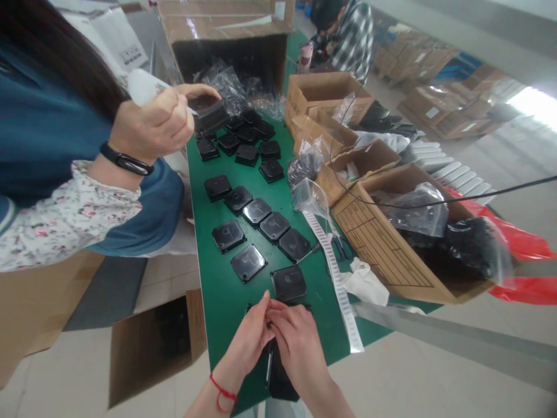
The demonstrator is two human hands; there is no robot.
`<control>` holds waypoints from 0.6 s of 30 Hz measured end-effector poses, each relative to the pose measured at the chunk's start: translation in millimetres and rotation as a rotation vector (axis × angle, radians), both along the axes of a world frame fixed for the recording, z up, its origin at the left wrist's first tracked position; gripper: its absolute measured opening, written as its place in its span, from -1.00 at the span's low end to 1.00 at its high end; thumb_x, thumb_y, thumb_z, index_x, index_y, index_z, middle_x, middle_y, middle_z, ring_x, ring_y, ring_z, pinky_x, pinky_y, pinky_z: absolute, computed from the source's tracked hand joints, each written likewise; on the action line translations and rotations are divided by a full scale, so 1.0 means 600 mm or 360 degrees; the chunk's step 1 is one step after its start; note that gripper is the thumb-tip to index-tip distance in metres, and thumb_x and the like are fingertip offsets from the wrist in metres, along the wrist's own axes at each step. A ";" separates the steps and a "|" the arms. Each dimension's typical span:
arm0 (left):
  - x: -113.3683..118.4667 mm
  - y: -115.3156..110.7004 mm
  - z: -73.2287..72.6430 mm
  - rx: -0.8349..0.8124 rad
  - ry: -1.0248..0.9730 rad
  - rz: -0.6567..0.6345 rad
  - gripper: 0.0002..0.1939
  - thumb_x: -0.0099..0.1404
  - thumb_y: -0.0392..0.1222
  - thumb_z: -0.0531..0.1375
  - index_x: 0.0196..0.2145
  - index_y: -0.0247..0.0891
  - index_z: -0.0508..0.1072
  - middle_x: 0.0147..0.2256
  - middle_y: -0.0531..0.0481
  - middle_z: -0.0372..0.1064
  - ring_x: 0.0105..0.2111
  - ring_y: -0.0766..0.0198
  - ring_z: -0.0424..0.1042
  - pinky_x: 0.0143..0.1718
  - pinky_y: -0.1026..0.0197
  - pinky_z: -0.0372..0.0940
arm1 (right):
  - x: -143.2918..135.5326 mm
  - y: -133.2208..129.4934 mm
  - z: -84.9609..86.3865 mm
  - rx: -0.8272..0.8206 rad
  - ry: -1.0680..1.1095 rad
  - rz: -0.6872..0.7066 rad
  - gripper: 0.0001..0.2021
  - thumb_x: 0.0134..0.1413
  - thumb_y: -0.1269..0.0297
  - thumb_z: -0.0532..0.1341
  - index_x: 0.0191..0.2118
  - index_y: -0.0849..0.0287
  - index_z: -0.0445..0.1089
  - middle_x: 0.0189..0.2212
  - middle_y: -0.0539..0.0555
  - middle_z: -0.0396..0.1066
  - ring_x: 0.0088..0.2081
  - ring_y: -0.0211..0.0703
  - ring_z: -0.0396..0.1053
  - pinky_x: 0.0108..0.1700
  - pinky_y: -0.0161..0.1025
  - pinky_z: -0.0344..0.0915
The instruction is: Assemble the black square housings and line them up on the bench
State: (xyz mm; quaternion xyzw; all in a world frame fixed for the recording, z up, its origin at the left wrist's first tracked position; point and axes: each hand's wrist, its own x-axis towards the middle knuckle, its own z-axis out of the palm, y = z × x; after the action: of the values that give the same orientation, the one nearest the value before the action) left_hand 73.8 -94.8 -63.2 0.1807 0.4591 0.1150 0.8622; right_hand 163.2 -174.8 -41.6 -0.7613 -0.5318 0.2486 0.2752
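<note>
My left hand (249, 339): near the desk's front edge, fingers pinched together at the tips, touching my right hand; a red string sits on the wrist.
My right hand (296, 342): just beside the left, fingers curled in; fingertips meet the left's over a black part.
Black part (278, 377): lies under and between my hands, mostly hidden by them; only its dark lower end shows below my palms. I cannot tell how firmly either hand grips it.
Square pieces (256, 232): flat black squares laid in loose rows on the desk, just beyond my fingertips, the nearest one (288, 283) almost touching them.
Desk (217, 302): green top, narrow, running away from me.
White strip (337, 278): long, lying to the right of my hands, beside the squares.
Boxes (383, 244): open cardboard, along the desk's right side, holding plastic bags with dark contents.
Co-worker's hand (152, 125): at the left, well apart from mine, with a black wristband, holding a white object above the far squares.
Big box (226, 35): at the far end, lying open toward me.
</note>
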 end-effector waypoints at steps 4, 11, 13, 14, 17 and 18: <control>-0.004 -0.024 0.004 0.0095 0.0056 -0.0149 -0.44 0.15 0.32 0.23 -0.32 -0.32 0.48 -0.35 -0.08 0.47 -0.33 0.26 0.43 -0.26 0.26 0.32 | 0.003 -0.027 -0.009 0.0057 0.0201 -0.0055 -0.76 0.26 0.43 0.09 -0.18 0.05 0.50 -0.26 0.07 0.53 -0.22 -0.05 0.40 -0.15 -0.10 0.35; -0.019 -0.024 -0.005 0.1442 0.0709 -0.0951 -0.77 0.23 -0.09 0.15 -0.22 -0.23 0.50 -0.48 0.05 0.32 -0.47 0.27 0.27 -0.37 0.20 0.21 | 0.081 -0.121 -0.063 0.0011 0.0816 -0.1143 -0.70 0.04 0.00 0.29 -0.29 0.16 0.50 -0.35 0.13 0.52 -0.30 -0.06 0.48 -0.25 -0.17 0.43; -0.016 -0.019 -0.012 0.1709 0.0705 -0.1193 -0.63 0.22 -0.21 0.17 0.01 -0.15 0.46 -0.27 -0.02 0.44 -0.32 0.20 0.38 -0.21 0.14 0.30 | 0.094 -0.136 -0.082 -0.0012 0.0916 -0.1260 -0.62 -0.08 -0.07 0.35 -0.33 0.18 0.51 -0.40 0.14 0.54 -0.35 -0.04 0.49 -0.28 -0.15 0.44; -0.013 -0.018 -0.016 0.1769 0.0666 -0.1317 -0.53 0.22 -0.26 0.17 0.11 -0.12 0.39 -0.15 -0.06 0.45 -0.22 0.16 0.42 -0.12 0.10 0.32 | 0.096 -0.140 -0.089 -0.0015 0.0968 -0.1284 -0.59 -0.11 -0.10 0.37 -0.34 0.18 0.52 -0.43 0.14 0.53 -0.37 -0.04 0.49 -0.30 -0.14 0.44; -0.005 -0.017 -0.027 0.1832 0.0609 -0.1548 -0.37 0.19 -0.34 0.21 0.22 -0.13 0.27 0.03 -0.13 0.41 -0.01 0.07 0.41 0.07 0.01 0.32 | 0.087 -0.139 -0.097 -0.0015 0.1090 -0.1291 -0.54 -0.15 -0.18 0.37 -0.36 0.19 0.52 -0.51 0.11 0.52 -0.43 -0.05 0.48 -0.35 -0.14 0.45; -0.005 -0.017 -0.030 0.1837 0.0605 -0.1561 -0.36 0.18 -0.35 0.21 0.22 -0.15 0.26 0.04 -0.13 0.41 0.00 0.07 0.41 0.08 0.01 0.32 | 0.083 -0.138 -0.097 -0.0011 0.1102 -0.1294 -0.53 -0.16 -0.19 0.37 -0.36 0.19 0.52 -0.52 0.11 0.51 -0.44 -0.05 0.48 -0.36 -0.14 0.45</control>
State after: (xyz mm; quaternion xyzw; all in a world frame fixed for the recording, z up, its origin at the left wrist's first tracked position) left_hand 71.0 -105.1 -81.5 0.7996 0.3340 -0.0917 0.4906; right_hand 213.0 -257.3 -100.1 -0.7802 -0.0712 0.3604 0.5063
